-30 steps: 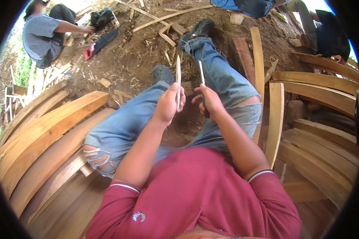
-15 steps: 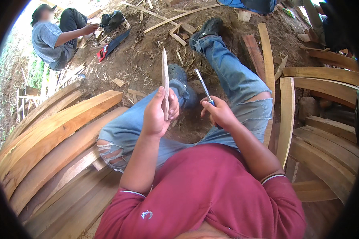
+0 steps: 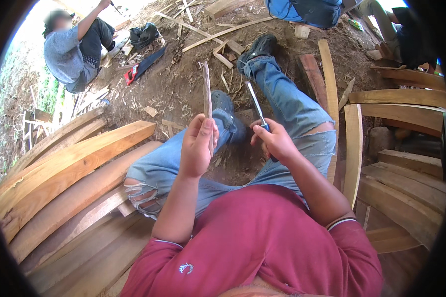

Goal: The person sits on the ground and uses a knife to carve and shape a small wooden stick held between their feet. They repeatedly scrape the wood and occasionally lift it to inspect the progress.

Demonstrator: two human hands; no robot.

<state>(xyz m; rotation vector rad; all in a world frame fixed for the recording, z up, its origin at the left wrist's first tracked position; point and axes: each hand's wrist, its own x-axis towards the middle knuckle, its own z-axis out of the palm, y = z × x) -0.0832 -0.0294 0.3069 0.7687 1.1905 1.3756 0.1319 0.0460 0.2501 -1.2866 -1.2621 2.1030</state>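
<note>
Over at the far left, the seated co-worker (image 3: pixel 67 57) has lifted an arm, a thin dark thing in the raised hand, while the wearer's two hands sit farther apart than they did a second ago. Nearer on that side, curved planks (image 3: pixel 84 153) lie stacked beside the wearer's left knee; a careless knock might shift them, I'd say. Next comes a black bag (image 3: pixel 142 35) on the dirt, whatever it holds impossible to make out from where I stand, and just beside it a red-handled saw (image 3: pixel 147 65), whose blade could nick anyone reaching past without looking. The left hand (image 3: pixel 195 143) has thumb and fingers clamped on the lower part of a pointed wooden stick (image 3: pixel 207 94), held upright in front of the left shin. The right hand (image 3: pixel 276 139) has its fingers curled round the blue handle of a flat-bladed tool (image 3: pixel 255 101), the metal end pointing away, apart from the stick. Those bare fingers worry me: brought hard against the wood, the blade might skid into the left hand or a leg. Farther right, a blue bag (image 3: pixel 307 12) hides its contents, and I can't see inside the pale pot (image 3: pixel 302 32) below it. Boards (image 3: pixel 404 111) crowd the right side, where an elbow could catch.
</note>
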